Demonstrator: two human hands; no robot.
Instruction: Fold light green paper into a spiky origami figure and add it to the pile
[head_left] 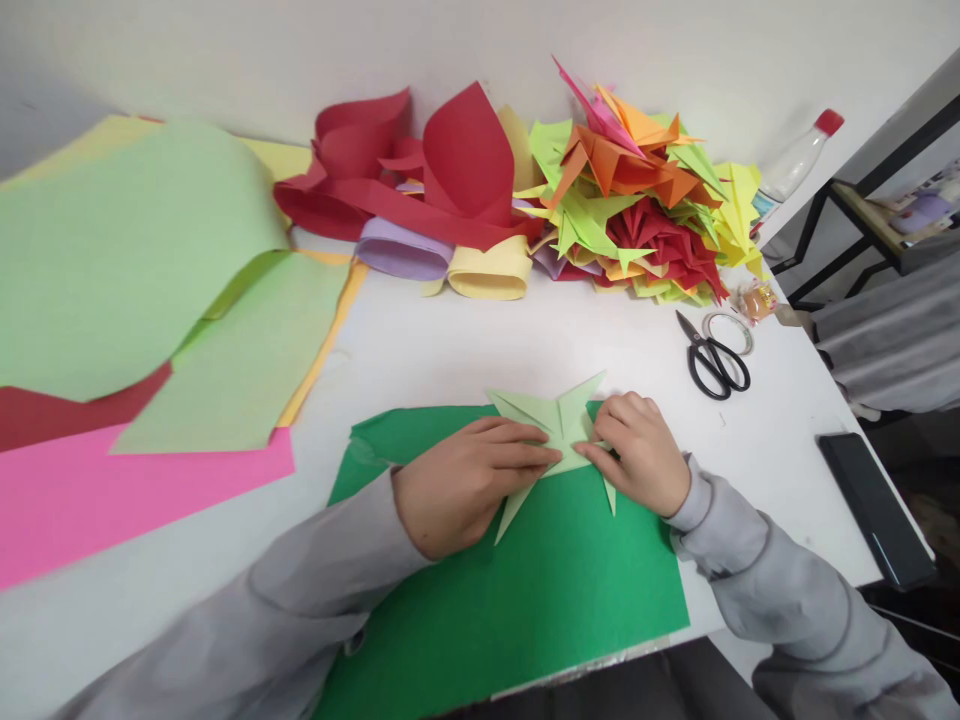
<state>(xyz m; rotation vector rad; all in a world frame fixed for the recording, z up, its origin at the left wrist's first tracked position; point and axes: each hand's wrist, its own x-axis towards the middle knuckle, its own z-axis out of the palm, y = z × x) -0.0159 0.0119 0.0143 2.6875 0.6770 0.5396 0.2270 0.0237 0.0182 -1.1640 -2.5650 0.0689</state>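
A pale green folded paper star (564, 430) lies on a dark green sheet (577, 560), its points spread in several directions. My left hand (472, 478) rests flat across the star's left side, fingers stretched towards its middle and pressing on the paper. One lower point sticks out beneath those fingers. At the star's right side, my right hand (637, 450) has thumb and curled fingers pinched on the paper. The right point is mostly hidden behind this hand, while a thin lower point shows below it.
Black-handled scissors (716, 362) and a tape roll (729, 333) lie to the right. A phone (874, 508) sits at the right edge. Folded colourful paper stars (630, 210) are heaped against the wall, beside curled red paper (469, 160). Large light green sheets (135, 270) cover the left.
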